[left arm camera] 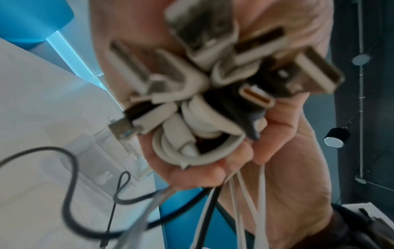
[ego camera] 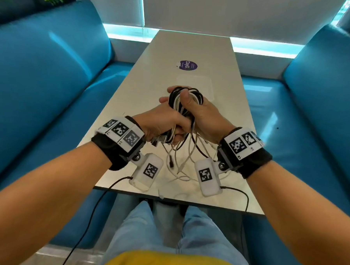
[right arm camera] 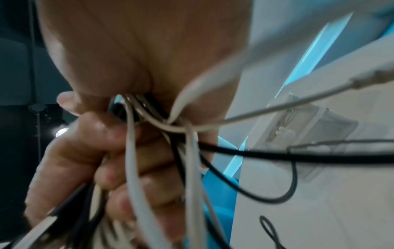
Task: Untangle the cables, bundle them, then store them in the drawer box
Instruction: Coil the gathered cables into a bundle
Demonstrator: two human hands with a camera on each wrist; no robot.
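Observation:
A bundle of black and white cables [ego camera: 185, 98] is held up over the table [ego camera: 227, 119] by both hands. My left hand [ego camera: 166, 124] grips its lower part, where several USB plugs [left arm camera: 255, 94] stick out of the fist [left arm camera: 213, 170]. My right hand [ego camera: 204, 115] grips the coiled upper part, with the thumb lying across the loops. Loose black and white ends [ego camera: 181, 159] hang down from the hands to the tabletop. In the right wrist view the strands [right arm camera: 187, 128] run out from under the right palm [right arm camera: 138, 50]. The clear drawer box [ego camera: 195, 82] stands on the table just beyond the hands.
A round purple sticker [ego camera: 186, 65] lies further back on the table. Blue sofas [ego camera: 41, 80] flank the table on both sides. The table's near edge [ego camera: 186, 202] is above my knees. Thin black cords [ego camera: 97, 201] trail from the wrist cameras.

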